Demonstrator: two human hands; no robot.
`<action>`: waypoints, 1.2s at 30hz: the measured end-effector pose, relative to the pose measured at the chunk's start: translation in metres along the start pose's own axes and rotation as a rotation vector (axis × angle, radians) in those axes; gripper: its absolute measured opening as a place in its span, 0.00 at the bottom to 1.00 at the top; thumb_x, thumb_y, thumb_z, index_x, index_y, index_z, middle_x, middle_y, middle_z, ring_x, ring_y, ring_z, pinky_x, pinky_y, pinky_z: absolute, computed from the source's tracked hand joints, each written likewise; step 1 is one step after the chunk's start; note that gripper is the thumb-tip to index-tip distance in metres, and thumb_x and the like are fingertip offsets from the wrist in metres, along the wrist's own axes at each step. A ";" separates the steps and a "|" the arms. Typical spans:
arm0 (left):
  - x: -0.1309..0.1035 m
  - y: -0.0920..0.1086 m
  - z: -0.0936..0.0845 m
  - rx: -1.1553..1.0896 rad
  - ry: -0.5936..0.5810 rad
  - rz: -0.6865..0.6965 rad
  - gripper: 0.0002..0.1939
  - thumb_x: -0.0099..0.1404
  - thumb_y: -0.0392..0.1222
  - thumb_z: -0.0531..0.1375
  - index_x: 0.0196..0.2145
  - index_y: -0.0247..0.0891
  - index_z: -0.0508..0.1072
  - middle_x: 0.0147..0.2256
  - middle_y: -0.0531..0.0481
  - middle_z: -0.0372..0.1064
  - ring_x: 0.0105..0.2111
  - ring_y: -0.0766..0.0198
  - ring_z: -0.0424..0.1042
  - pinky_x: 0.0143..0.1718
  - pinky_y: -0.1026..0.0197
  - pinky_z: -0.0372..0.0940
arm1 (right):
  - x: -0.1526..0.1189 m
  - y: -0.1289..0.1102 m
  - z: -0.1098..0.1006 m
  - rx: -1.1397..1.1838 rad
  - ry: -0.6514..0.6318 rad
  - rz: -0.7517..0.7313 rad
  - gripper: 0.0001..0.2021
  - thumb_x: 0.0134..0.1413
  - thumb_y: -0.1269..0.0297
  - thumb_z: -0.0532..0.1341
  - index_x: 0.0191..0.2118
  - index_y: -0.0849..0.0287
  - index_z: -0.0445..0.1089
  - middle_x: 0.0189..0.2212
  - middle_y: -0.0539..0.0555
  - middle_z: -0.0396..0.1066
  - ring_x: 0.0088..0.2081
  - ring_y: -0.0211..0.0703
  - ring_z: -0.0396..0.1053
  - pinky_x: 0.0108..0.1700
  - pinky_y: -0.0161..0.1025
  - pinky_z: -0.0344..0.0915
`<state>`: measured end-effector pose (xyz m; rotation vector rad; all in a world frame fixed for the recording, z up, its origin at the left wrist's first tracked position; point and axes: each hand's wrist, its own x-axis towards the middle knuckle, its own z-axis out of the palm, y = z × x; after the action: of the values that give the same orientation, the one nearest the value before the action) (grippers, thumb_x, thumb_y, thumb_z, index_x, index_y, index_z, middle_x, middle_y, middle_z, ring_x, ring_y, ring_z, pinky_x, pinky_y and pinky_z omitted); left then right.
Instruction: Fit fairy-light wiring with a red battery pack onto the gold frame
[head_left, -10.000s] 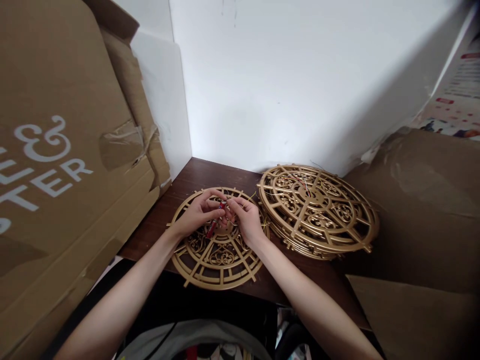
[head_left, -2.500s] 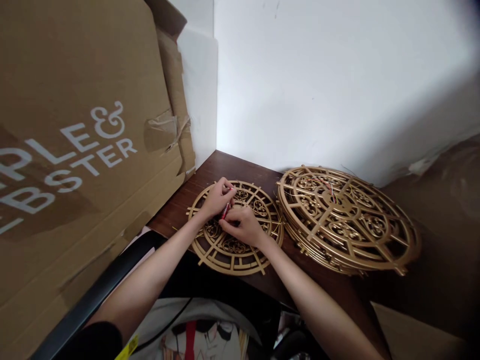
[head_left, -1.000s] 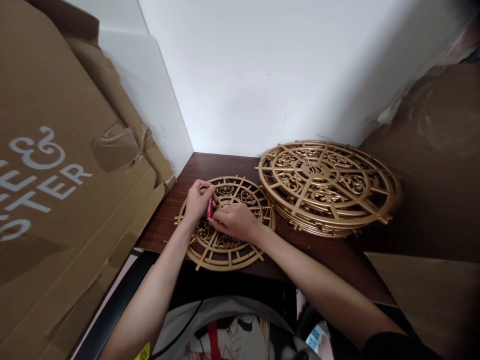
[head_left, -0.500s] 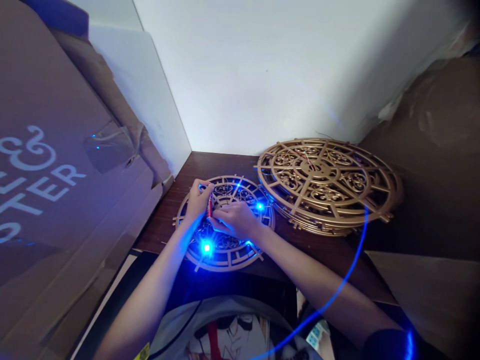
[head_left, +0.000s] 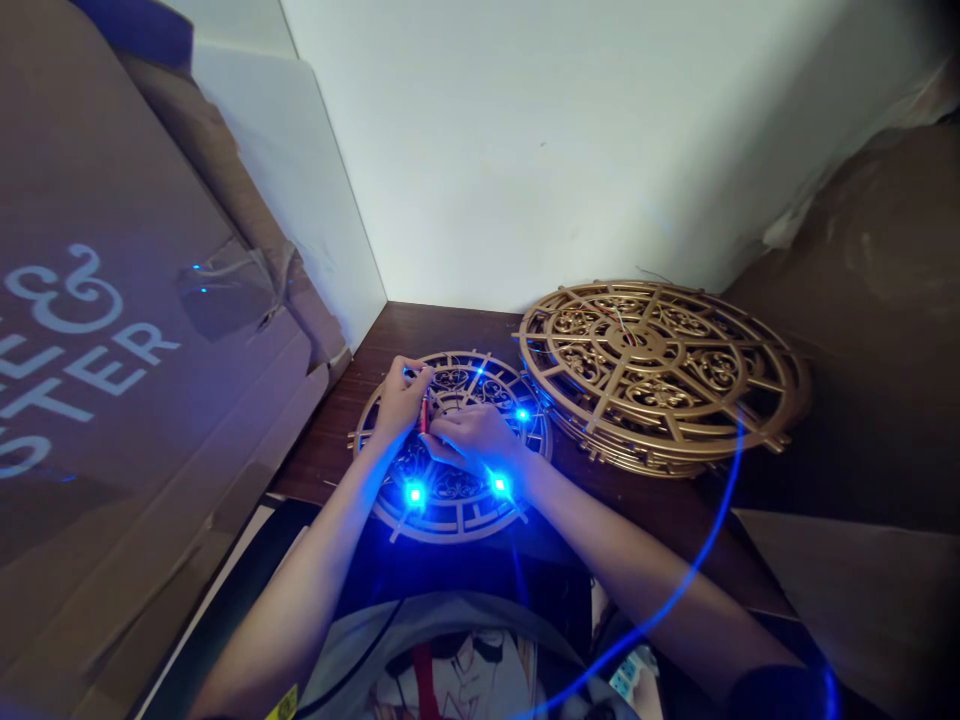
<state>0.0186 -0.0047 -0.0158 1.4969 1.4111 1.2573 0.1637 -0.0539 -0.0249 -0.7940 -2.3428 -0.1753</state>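
A round ornamental lattice frame lies on the dark wood table with several blue lights glowing on it. Over its left part, my left hand is closed, its fingers pinching the upper end of a small red stick-shaped piece. My right hand is closed too, its fingertips at the lower end of the same piece. What exactly the red piece is cannot be made out. One bright blue light shines near the frame's front edge, and another blue light is beside my right wrist.
To the right stands a stack of gold round frames, thin wires at its centre. A blue-lit cable curves down across my right forearm. Cardboard with white lettering rises at left, more cardboard at right, and a white wall behind.
Both hands keep nearly the same pose at the red piece. The light beside my right wrist shows much brighter now. The whole view has shifted slightly.
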 end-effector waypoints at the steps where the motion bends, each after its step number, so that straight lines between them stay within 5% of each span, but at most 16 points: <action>1: -0.001 0.002 0.001 0.030 -0.005 0.000 0.09 0.58 0.44 0.58 0.32 0.38 0.63 0.19 0.60 0.61 0.16 0.69 0.61 0.22 0.66 0.57 | 0.000 0.000 0.000 0.006 0.001 -0.010 0.18 0.66 0.61 0.50 0.26 0.59 0.68 0.20 0.49 0.72 0.20 0.33 0.64 0.27 0.35 0.50; 13: -0.028 0.066 0.010 0.661 -0.347 0.252 0.09 0.67 0.42 0.52 0.43 0.37 0.65 0.23 0.53 0.67 0.23 0.64 0.66 0.30 0.62 0.60 | -0.005 -0.002 -0.002 -0.009 0.208 -0.233 0.15 0.58 0.68 0.55 0.21 0.60 0.68 0.17 0.51 0.69 0.22 0.38 0.65 0.28 0.37 0.56; 19: -0.042 0.079 0.014 0.857 -0.305 0.202 0.17 0.70 0.45 0.48 0.52 0.36 0.63 0.34 0.42 0.73 0.31 0.58 0.73 0.32 0.60 0.63 | -0.009 -0.005 -0.001 0.010 0.339 -0.281 0.17 0.57 0.70 0.55 0.17 0.60 0.66 0.13 0.49 0.64 0.19 0.36 0.60 0.26 0.37 0.54; 25: -0.055 0.095 0.022 1.174 -0.239 0.236 0.19 0.70 0.41 0.47 0.56 0.34 0.62 0.29 0.42 0.74 0.30 0.53 0.75 0.29 0.59 0.63 | -0.009 -0.007 0.000 0.030 0.438 -0.306 0.22 0.60 0.63 0.56 0.15 0.59 0.64 0.11 0.48 0.62 0.19 0.36 0.59 0.28 0.37 0.55; 36: -0.063 0.098 0.023 1.187 -0.263 0.280 0.20 0.67 0.30 0.49 0.55 0.36 0.62 0.26 0.43 0.72 0.27 0.56 0.73 0.28 0.63 0.61 | -0.011 -0.007 -0.001 0.072 0.412 -0.327 0.22 0.58 0.72 0.55 0.12 0.59 0.60 0.10 0.48 0.59 0.16 0.35 0.55 0.24 0.37 0.52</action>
<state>0.0731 -0.0787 0.0597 2.5632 1.9020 0.2146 0.1669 -0.0654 -0.0299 -0.2968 -2.0537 -0.3559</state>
